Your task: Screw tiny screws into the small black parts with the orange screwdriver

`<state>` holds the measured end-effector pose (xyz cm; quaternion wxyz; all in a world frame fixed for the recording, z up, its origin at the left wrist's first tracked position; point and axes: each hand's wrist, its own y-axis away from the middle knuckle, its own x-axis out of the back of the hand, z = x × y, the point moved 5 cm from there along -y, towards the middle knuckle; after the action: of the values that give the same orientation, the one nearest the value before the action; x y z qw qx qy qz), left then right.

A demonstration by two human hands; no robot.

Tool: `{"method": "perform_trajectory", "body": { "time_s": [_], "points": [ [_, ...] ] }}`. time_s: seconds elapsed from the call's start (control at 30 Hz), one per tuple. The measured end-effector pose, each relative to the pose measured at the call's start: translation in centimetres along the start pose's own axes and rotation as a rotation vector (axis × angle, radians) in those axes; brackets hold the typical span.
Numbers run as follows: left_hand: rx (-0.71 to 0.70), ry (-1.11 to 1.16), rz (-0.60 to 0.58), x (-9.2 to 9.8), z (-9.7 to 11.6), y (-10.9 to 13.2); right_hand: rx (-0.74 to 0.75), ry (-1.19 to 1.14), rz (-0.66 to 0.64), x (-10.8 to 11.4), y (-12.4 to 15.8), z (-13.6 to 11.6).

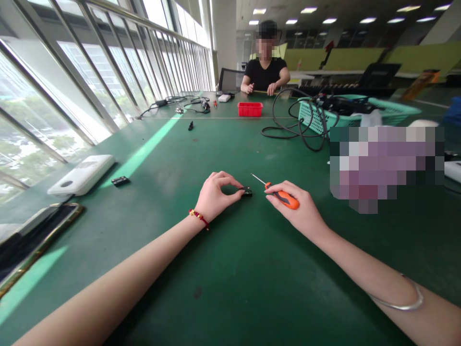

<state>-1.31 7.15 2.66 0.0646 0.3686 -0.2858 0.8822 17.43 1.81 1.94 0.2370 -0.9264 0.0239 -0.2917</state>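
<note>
My left hand (219,192) pinches a small black block-shaped part (247,192) between thumb and fingertips, low over the green table (230,269). What kind of part it is cannot be made out. To its right, my right hand (293,204) is closed around an orange and black screwdriver (286,198). The thin metal shaft points up and to the left, its tip apart from the black part. Another small black part (120,181) lies on the table off to the left.
A white device (82,174) and a dark tablet-like panel (39,240) lie at left. Farther off are a red bin (250,109), a small black piece (190,126) and loose cables (194,103). A teal basket (315,117) holds cables at right. One person (266,72) sits opposite.
</note>
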Motion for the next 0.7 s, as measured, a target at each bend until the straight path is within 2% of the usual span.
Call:
{"method": "perform_trajectory", "body": {
  "time_s": [0.47, 0.7],
  "points": [
    [-0.031, -0.102, -0.106, -1.0, 0.4, -0.1, 0.008, 0.001, -0.027, -0.4, -0.1, 0.0],
    [-0.008, -0.069, -0.134, -1.3, 0.2, -0.1, 0.005, 0.013, -0.037, -0.4, -0.1, -0.1]
  ]
}}
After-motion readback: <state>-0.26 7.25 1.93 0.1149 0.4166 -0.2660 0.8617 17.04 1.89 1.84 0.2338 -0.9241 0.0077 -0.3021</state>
